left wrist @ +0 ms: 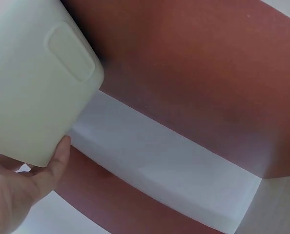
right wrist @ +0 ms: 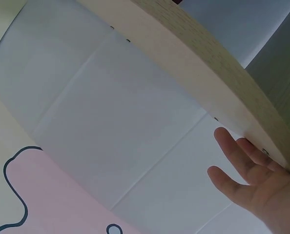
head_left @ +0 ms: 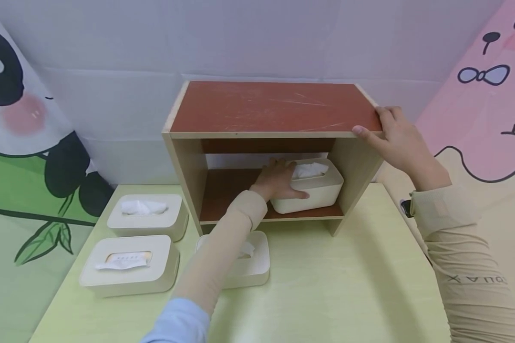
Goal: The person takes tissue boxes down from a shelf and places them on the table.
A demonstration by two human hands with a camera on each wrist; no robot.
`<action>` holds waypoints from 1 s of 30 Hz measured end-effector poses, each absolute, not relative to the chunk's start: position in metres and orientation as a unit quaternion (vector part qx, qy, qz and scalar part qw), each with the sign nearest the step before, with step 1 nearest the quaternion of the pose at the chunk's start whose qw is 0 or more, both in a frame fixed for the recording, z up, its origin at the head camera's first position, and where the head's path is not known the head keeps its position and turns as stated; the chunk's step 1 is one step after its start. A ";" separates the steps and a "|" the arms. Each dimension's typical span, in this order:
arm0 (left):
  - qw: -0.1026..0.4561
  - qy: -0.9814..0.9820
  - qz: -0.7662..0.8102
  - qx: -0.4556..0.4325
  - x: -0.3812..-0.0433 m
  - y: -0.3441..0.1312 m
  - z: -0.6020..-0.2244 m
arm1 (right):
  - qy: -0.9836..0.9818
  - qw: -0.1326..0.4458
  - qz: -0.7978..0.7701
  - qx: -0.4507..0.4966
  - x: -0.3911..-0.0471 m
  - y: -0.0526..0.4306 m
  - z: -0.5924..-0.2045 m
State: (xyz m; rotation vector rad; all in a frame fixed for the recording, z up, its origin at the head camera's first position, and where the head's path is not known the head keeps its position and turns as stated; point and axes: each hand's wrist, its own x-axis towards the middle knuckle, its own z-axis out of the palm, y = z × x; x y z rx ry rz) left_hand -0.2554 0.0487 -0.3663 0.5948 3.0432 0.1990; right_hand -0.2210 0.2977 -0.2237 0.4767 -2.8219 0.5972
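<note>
In the head view a small wooden cabinet (head_left: 262, 107) with a red-brown top stands at the back of the table. Inside it, on the right of its lower shelf, sits a cream tissue box (head_left: 313, 196) with white tissue showing on top. My left hand (head_left: 279, 181) grips this box by its left end, thumb at the front; the left wrist view shows fingertips round the box's edge. My right hand (head_left: 401, 138) rests over the cabinet's top right corner, thumb on the top. In the right wrist view its fingers (right wrist: 238, 151) extend beside the side panel.
Two more tissue boxes (head_left: 130, 264) (head_left: 148, 214) lie on the table (head_left: 317, 286) left of the cabinet. Another tissue box (head_left: 257, 267), partly behind my left forearm, lies before the cabinet. A pale cloth wall (head_left: 262, 38) hangs behind.
</note>
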 end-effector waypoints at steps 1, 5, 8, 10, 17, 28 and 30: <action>0.015 0.979 0.061 0.193 -0.254 0.049 -0.366 | -0.960 0.109 0.203 0.162 -0.221 0.298 -0.224; 0.008 0.978 0.055 0.200 -0.251 0.051 -0.365 | -0.959 0.108 0.205 0.161 -0.222 0.298 -0.224; 0.005 0.977 0.059 0.203 -0.247 0.052 -0.365 | -0.960 0.107 0.206 0.159 -0.222 0.298 -0.224; -0.003 0.977 0.061 0.204 -0.243 0.052 -0.365 | -0.960 0.106 0.206 0.159 -0.222 0.298 -0.224; -0.030 0.975 0.058 0.210 -0.231 0.052 -0.366 | -0.959 0.105 0.211 0.160 -0.222 0.297 -0.223; -0.055 0.970 0.057 0.232 -0.211 0.049 -0.369 | -0.960 0.106 0.204 0.158 -0.222 0.298 -0.223; -0.059 0.969 0.049 0.234 -0.207 0.049 -0.369 | -0.961 0.105 0.201 0.158 -0.222 0.297 -0.223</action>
